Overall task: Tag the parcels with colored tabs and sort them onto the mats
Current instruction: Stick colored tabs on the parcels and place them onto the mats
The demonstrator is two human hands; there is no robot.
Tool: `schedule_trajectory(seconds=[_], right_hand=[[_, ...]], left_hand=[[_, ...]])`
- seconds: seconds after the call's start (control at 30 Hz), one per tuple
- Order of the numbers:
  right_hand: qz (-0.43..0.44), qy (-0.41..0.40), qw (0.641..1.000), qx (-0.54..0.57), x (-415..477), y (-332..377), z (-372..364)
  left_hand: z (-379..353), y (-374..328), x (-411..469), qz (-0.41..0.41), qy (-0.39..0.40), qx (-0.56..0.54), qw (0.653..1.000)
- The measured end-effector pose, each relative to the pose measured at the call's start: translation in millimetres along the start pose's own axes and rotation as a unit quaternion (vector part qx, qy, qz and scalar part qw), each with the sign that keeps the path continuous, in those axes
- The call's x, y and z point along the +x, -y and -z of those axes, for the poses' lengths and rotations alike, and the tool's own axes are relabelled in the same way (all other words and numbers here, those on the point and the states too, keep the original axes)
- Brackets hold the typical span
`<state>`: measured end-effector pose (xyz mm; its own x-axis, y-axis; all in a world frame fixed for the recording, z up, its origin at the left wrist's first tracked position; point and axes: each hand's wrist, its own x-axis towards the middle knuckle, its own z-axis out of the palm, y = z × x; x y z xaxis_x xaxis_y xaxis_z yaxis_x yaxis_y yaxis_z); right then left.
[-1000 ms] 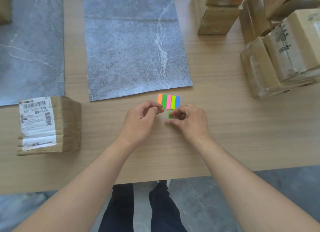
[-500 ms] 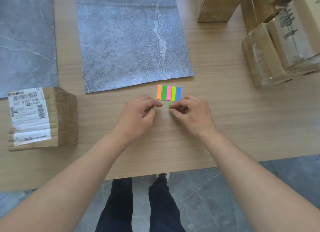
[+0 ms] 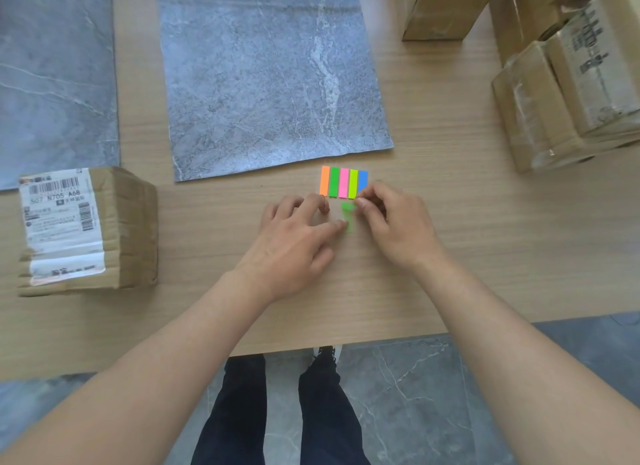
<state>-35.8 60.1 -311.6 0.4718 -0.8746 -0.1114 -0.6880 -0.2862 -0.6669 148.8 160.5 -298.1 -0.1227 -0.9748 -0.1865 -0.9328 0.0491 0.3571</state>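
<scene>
A strip of colored tabs (image 3: 343, 182) in orange, green, pink, yellow-green and blue lies on the wooden table (image 3: 485, 229) just below the middle grey mat (image 3: 273, 76). A loose green tab (image 3: 347, 218) sits right below the strip. My right hand (image 3: 394, 229) pinches the green tab's upper end between thumb and fingertip. My left hand (image 3: 294, 236) lies flat with straight fingers, its thumb tip touching the green tab's lower part and a fingertip at the strip's lower edge. A labelled cardboard parcel (image 3: 86, 229) stands at the left.
A second grey mat (image 3: 55, 76) lies at the far left. Several cardboard parcels (image 3: 554, 93) are stacked at the right, and another box (image 3: 446, 10) stands at the top. The table's near edge runs just in front of my legs.
My left hand has uncurled from a pinch and now lies flat on the table. The green tab shows longer between my hands. The view has shifted slightly downward.
</scene>
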Motion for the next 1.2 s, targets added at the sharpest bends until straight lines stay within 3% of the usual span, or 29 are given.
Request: schedule_trajectory(seconds=[0.1,0.2,0.3,0.37,0.4,0.47,0.53,0.57,0.77,0.87,1.03,1.2], right_hand=[[-0.078,-0.053,0.989,0.111,-4,1,-6],[-0.133,-0.141,0.933,0.304,-8,3,-12],[-0.134,-0.195,0.884,0.403,-17,5,-12],[-0.114,-0.204,0.879,0.415,-23,5,-13],[-0.098,-0.207,0.882,0.413,-26,6,-13],[-0.064,-0.208,0.890,0.402,-31,10,-12],[-0.019,-0.206,0.902,0.379,-32,16,-12],[0.010,-0.206,0.912,0.355,-32,20,-11],[0.181,-0.213,0.942,0.184,-34,50,-13],[0.226,-0.193,0.941,0.162,-37,66,-16],[0.275,-0.148,0.937,0.157,-42,101,-25],[0.282,-0.094,0.942,0.156,-50,139,-48]], left_hand=[[-1,-4,-2,0.016,0.009,0.006,1.000],[-3,-9,-5,0.031,0.013,0.010,0.999],[-6,-11,-5,0.041,0.015,0.004,0.999],[-3,-12,-3,0.061,-0.004,-0.073,0.995],[1,-13,-2,0.086,-0.037,-0.163,0.982],[14,-15,0,0.182,-0.122,-0.388,0.895],[26,-15,-1,0.276,-0.133,-0.531,0.790],[29,-15,-3,0.301,-0.122,-0.567,0.757],[45,-17,-24,0.322,-0.119,-0.678,0.651],[54,-14,-40,0.313,-0.157,-0.692,0.632],[73,-2,-78,0.309,-0.205,-0.681,0.631],[84,26,-124,0.302,-0.257,-0.612,0.685]])
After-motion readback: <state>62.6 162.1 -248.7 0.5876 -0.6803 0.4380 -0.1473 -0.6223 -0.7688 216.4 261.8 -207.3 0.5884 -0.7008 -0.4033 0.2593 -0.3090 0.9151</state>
